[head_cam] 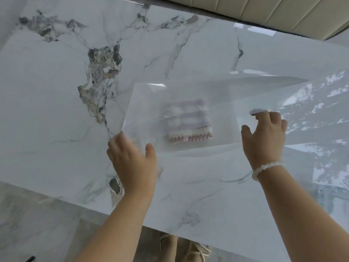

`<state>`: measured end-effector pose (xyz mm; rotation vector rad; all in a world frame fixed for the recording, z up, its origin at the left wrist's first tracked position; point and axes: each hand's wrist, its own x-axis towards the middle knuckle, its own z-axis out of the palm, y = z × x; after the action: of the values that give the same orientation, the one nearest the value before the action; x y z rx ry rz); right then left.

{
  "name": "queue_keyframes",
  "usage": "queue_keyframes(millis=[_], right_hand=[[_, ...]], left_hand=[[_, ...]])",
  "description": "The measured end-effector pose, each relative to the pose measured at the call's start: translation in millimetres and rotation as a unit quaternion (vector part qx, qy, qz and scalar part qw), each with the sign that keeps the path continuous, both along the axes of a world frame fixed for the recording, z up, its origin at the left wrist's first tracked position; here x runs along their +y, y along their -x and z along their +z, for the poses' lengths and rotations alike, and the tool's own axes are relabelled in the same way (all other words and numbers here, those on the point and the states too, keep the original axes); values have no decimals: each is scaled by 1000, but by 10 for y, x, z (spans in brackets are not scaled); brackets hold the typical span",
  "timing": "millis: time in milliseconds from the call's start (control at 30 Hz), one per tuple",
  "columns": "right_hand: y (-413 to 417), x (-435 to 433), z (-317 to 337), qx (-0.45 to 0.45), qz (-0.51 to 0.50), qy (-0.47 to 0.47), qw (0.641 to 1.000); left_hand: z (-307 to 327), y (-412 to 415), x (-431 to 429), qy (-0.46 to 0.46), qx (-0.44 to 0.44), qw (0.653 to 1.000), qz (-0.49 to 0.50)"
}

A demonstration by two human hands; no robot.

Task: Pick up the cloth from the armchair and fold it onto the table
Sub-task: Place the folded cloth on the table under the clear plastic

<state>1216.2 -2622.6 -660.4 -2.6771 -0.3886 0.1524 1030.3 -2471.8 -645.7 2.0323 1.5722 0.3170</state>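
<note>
A sheer white cloth [188, 91] hangs spread just above the white marble table [56, 91], reaching from the middle to the right edge of the view. My left hand [132, 163] grips its near left corner, thumb on top. My right hand [264, 137] pinches the cloth's near edge further right, where a folded layer overlaps. Under the sheer cloth a small folded pink, white and purple striped cloth [190, 137] lies on the table, mostly seen through the fabric.
The table's near edge [132, 220] runs diagonally in front of me, with grey floor and my feet [188, 248] below it. Cream ribbed upholstery [264, 12] stands beyond the table's far edge at the top right.
</note>
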Motion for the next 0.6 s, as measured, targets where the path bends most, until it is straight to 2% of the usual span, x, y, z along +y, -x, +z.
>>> queue_keyframes(millis=[67,133,300,400,600], right_hand=[[-22,-108,-1,15,-36,7,999],[-26,-172,-5,51,-71,-20,996],[-38,-368,-39,111,-114,-49,986],[18,-524,-2,152,-139,-47,978],[203,-771,27,201,-226,-124,945]], left_hand=[[-30,39,25,103,9,994,44],[-68,59,35,167,9,985,41],[-102,-70,133,187,-15,982,30],[-102,-145,166,204,-23,979,-11],[-148,-225,212,249,-62,966,-34]])
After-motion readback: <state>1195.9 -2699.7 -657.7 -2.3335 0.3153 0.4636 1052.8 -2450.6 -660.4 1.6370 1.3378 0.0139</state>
